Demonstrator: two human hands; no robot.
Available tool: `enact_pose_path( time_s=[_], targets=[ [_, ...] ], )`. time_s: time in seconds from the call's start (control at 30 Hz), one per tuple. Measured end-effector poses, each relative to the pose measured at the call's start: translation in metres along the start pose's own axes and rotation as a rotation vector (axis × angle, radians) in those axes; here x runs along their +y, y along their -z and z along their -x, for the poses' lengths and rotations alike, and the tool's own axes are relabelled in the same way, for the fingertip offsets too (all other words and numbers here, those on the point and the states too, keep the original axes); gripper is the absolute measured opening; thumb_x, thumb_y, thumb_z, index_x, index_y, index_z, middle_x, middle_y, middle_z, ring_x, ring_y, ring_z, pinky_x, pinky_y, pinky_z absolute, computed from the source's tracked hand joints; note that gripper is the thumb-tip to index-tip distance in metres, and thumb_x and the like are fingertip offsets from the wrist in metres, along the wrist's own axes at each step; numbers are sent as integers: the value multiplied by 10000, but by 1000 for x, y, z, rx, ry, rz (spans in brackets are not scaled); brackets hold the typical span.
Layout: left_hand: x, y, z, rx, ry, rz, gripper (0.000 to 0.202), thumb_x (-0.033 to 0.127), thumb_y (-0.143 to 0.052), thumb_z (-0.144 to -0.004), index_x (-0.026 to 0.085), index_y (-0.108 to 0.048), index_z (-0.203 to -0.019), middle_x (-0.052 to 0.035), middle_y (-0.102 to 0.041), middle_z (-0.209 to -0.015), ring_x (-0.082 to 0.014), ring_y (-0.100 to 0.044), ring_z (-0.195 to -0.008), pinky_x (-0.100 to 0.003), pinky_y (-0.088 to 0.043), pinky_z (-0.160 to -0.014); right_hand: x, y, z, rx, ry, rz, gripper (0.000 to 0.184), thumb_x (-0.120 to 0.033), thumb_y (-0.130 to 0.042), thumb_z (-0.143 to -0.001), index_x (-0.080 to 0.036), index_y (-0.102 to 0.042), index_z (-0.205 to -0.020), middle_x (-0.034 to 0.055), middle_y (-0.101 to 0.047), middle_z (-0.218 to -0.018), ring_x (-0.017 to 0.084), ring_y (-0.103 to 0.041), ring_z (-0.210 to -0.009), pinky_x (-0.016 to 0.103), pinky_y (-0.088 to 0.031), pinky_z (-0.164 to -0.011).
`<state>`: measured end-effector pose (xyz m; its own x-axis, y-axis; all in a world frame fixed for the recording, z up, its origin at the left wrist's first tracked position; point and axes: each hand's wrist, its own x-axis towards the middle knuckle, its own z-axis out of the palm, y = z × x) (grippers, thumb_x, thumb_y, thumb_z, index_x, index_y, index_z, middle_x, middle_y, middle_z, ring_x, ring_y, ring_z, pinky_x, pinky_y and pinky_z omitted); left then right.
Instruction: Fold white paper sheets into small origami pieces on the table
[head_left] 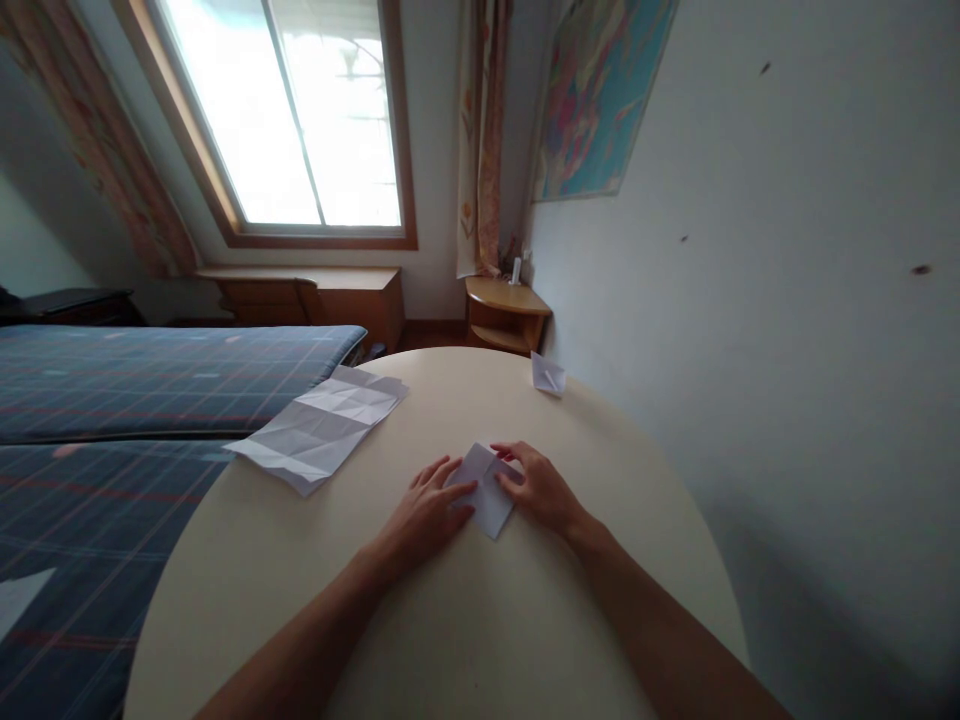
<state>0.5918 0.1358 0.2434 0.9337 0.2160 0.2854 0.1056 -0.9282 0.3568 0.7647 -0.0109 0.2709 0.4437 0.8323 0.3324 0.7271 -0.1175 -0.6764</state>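
Note:
A folded piece of white paper (489, 505) lies on the round cream table (480, 620), one corner pointing toward me. My left hand (431, 505) rests on the table with its fingers stretched out, the fingertips touching the paper's left side. At the paper's right edge, my right hand (541, 487) has its thumb and fingers pinched on a folded flap. A faint crease runs down from the paper's top corner. Part of the flap is hidden by the right fingers.
Creased paper sheets (322, 425) lie at the table's left edge. A small folded paper shape (548, 375) stands near the far right edge. A plaid bed (150, 380) adjoins on the left, a white wall (787, 350) on the right. A wooden corner shelf (510, 295) stands beyond.

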Motion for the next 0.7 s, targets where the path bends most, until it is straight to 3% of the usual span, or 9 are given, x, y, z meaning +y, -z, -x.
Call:
enact_pose_path(
  time_s=[0.1, 0.23, 0.33, 0.53, 0.7],
  targets=[
    [1, 1, -1, 25, -36, -4, 369, 262, -627, -877, 312, -650, -1241, -80, -483, -1458, -296, -399, -1373, -505, -371, -1122, -4, -1, 0, 35, -16, 16, 371, -169, -624, -829, -166, -630, -1200, 81, -669, -1035, 191, -624, -948, 335, -487, -886],
    [6, 5, -1, 44, -75, 17, 404, 211, -630, -857, 309, -627, -1248, -65, -491, -1436, -275, -439, -1330, -485, -396, -1103, -9, 1, 0, 33, -43, 51, 182, -251, -614, -872, -179, -701, -1014, 72, -679, -956, 190, -623, -890, 316, -487, -836],
    [10, 8, -1, 67, -63, 67, 471, 188, -629, -842, 280, -553, -1297, -68, -537, -1385, -253, -489, -1275, -458, -421, -1078, -11, 3, 1, -4, -78, -6, 190, -320, -580, -901, -187, -702, -960, 65, -704, -921, 190, -640, -847, 303, -495, -785],
    [7, 6, -4, 159, 74, 156, 479, 179, -576, -862, 205, -448, -1323, -82, -670, -1171, -214, -626, -1054, -415, -473, -985, -10, 5, 2, -56, -124, -71, 238, -378, -535, -916, -196, -682, -961, 49, -734, -890, 182, -667, -786, 277, -493, -706],
    [0, 10, -8, 161, 179, 145, 283, 145, -525, -875, 236, -595, -1134, -13, -715, -933, -169, -662, -852, -332, -498, -864, -12, 2, 3, -39, -101, -20, 195, -374, -554, -908, -225, -666, -965, 27, -740, -869, 184, -680, -781, 278, -478, -711]
  ],
)
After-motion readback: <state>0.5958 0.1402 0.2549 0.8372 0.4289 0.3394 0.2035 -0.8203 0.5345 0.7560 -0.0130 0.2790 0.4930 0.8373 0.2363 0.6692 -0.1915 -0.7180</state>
